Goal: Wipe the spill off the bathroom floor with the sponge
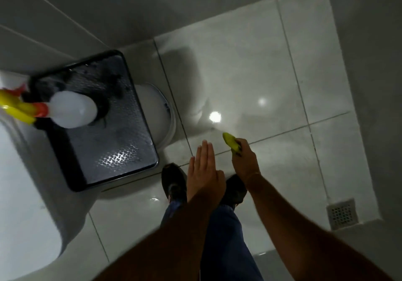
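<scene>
My right hand (244,160) is closed around a yellow sponge (231,142), whose end sticks out past my fingers above the glossy white tiled floor (250,69). My left hand (203,169) is flat and empty, fingers straight and together, held just left of the right hand. Both hands hover over my dark shoes (174,180). A faint wet sheen lies on the tile ahead of the sponge, near the light reflections (215,117); I cannot make out the spill's outline.
A dark metal tray (113,150) rests to the left, holding a white spray bottle (71,110) with a yellow and red trigger. A white round object (161,115) sits beside the tray. A floor drain (342,213) lies at lower right. Walls bound the floor.
</scene>
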Tool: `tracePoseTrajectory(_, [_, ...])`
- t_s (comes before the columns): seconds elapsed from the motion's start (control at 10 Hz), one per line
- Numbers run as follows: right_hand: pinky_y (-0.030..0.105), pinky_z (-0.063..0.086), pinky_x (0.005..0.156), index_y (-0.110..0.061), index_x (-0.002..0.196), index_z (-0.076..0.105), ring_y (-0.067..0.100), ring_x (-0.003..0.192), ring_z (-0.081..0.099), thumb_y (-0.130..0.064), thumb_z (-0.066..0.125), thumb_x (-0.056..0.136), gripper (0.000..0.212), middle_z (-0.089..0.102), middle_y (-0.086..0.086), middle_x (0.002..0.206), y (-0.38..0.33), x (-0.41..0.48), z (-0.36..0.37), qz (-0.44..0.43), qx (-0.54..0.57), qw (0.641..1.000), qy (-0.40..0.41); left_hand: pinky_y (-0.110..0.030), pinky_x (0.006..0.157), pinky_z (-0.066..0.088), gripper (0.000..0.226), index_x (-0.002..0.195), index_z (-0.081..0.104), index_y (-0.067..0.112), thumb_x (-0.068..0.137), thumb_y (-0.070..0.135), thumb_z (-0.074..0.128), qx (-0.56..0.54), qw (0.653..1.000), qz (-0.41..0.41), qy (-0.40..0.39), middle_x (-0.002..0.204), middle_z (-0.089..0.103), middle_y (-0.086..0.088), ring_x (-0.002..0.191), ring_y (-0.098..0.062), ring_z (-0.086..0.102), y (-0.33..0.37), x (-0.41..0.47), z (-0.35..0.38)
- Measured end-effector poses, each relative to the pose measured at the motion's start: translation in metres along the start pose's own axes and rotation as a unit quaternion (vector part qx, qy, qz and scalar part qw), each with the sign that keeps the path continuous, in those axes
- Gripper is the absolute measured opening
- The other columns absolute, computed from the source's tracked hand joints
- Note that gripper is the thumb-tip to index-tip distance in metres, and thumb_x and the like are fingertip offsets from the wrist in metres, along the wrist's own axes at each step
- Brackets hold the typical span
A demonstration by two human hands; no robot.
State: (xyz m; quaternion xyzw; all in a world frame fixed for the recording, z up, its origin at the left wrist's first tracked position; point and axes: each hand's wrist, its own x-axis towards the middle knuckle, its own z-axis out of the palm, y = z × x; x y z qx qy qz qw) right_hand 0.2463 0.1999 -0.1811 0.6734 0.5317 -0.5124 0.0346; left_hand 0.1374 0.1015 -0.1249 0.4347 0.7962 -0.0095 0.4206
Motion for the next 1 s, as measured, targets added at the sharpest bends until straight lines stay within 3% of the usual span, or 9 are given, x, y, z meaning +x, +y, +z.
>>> tracePoseTrajectory(0.1, [0.035,0.063,0.089,-0.025,0.123,0.066,0.018,0.094,0.071,-0.025,0.058,0.104,0.021,0.076,0.005,0.106,-0.049,-0.032,-0.015,-0.035,0.030,0.999,0.006,-0.043,0.133,-0.002,0.083,0.166,-0.016,0.020,0.095,0.032,0.025,-0.002,0.999,0.000,0.036,0.172,-0.028,0.003,0.160,-0.014,-0.023,0.004,-0.022,-0.037])
tracePoseTrajectory(0.3, [0.010,0.055,0.091,-0.017,0.133,0.066,0.003,0.103,0.070,-0.007,0.063,0.099,0.036,0.075,-0.004,0.114,-0.139,-0.098,0.009,-0.214,0.069,0.971,-0.079,-0.041,0.132,-0.003,0.088,0.168,-0.007,0.021,0.092,0.033,0.036,-0.020,0.983,-0.027,0.183,0.176,-0.016,0.003,0.162,-0.011,-0.015,-0.035,-0.061,-0.118])
tracePoseTrajectory(0.4, [0.023,0.058,0.100,-0.025,0.131,0.067,0.002,0.109,0.070,-0.010,0.063,0.098,0.036,0.075,-0.008,0.119,-0.179,-0.122,0.044,-0.198,0.086,0.965,-0.149,-0.043,0.133,0.002,0.087,0.168,-0.004,0.022,0.091,0.033,0.036,-0.043,0.970,-0.061,0.231,0.177,-0.010,0.003,0.163,-0.013,-0.009,-0.071,-0.082,-0.145])
tracePoseTrajectory(0.5, [0.041,0.057,0.104,-0.025,0.131,0.067,0.018,0.111,0.070,-0.008,0.060,0.098,0.038,0.075,0.000,0.120,-0.207,-0.130,0.082,-0.194,0.006,0.964,-0.179,-0.045,0.133,0.005,0.084,0.168,-0.002,0.021,0.092,0.037,0.030,-0.060,0.955,-0.128,0.261,0.177,-0.006,0.002,0.164,-0.014,-0.007,-0.108,-0.095,-0.157])
tracePoseTrajectory(0.6, [0.029,0.043,0.117,-0.025,0.142,0.058,0.020,0.130,0.061,-0.004,0.054,0.097,0.050,0.065,0.001,0.141,-0.228,-0.136,0.117,-0.231,-0.049,0.960,-0.151,-0.048,0.133,0.010,0.084,0.168,0.004,0.015,0.091,0.037,0.027,-0.068,0.942,-0.181,0.275,0.178,0.000,-0.002,0.164,-0.019,-0.001,-0.138,-0.101,-0.160])
tracePoseTrajectory(0.7, [0.038,0.034,0.125,-0.017,0.153,0.045,0.027,0.151,0.037,0.001,0.053,0.095,0.062,0.042,0.009,0.161,-0.233,-0.131,0.157,-0.323,-0.152,0.927,-0.113,-0.047,0.133,0.010,0.084,0.168,0.005,0.013,0.090,0.037,0.027,-0.071,0.937,-0.205,0.274,0.177,0.002,-0.003,0.164,-0.019,0.001,-0.162,-0.100,-0.156])
tracePoseTrajectory(0.8, [0.044,0.021,0.129,-0.014,0.160,0.029,0.032,0.157,0.017,-0.015,0.055,0.100,0.064,0.021,0.015,0.169,-0.215,-0.122,0.187,-0.361,-0.342,0.851,-0.168,-0.044,0.133,0.007,0.085,0.168,0.005,0.014,0.089,0.038,0.026,-0.067,0.939,-0.207,0.266,0.177,0.003,-0.003,0.164,-0.019,0.002,-0.173,-0.102,-0.152])
tracePoseTrajectory(0.9, [0.049,0.016,0.129,-0.014,0.163,0.013,0.034,0.159,0.007,-0.037,0.045,0.106,0.069,0.004,0.016,0.172,-0.193,-0.128,0.202,-0.374,-0.458,0.782,-0.199,-0.043,0.133,0.006,0.086,0.168,0.006,0.014,0.088,0.040,0.022,-0.071,0.940,-0.204,0.264,0.177,0.002,-0.003,0.164,-0.019,0.002,-0.178,-0.102,-0.151])
tracePoseTrajectory(1.0, [0.049,0.013,0.130,-0.022,0.163,0.006,0.027,0.160,0.002,-0.044,0.045,0.104,0.074,0.000,0.006,0.173,-0.179,-0.143,0.193,-0.369,-0.412,0.819,-0.155,-0.044,0.133,0.006,0.085,0.168,0.006,0.014,0.089,0.043,0.020,-0.076,0.944,-0.196,0.254,0.177,0.002,-0.004,0.164,-0.020,0.001,-0.173,-0.105,-0.152])
